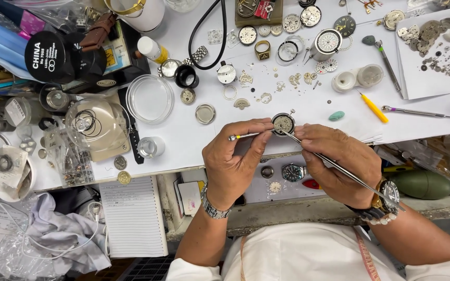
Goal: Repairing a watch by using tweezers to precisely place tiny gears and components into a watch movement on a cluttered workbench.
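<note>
At the near edge of the white worktop (183, 140), right over the drawer gap, sits the watch movement (283, 123), a small round thing with a stem poking out the top right. The left hand (231, 166) has it pinched between fingertips, and those same fingers are also clamped on a thin yellow-handled tool (244, 136) that lies crosswise with its metal end sticking out left. The right hand (339, 164) is closed around long steel tweezers (334, 165), tips touching the movement's lower right edge, the back end running past the gold wristwatch (389, 193) on that wrist.

Judging by this, the person is picking at or seating a tiny part, so doing it well probably comes down to keeping both heels of the hands braced on the bench edge, holding the movement level, and using barely any squeeze on the tweezers so nothing pings off. Can't tell what, if anything, is between the tips; too small.

Just beyond the movement there's a scatter of loose gears and plates (266, 83), a gold ring (262, 49), and a cased watch with a white dial (327, 42). A teal eraser-like blob (336, 115) and a yellow-handled pick (374, 107) lie to the right. Left of the hands there's a clear round dish (149, 99) and a glass dust dome (97, 125). In the drawer below is a dark-dialled wristwatch (293, 172).
</note>
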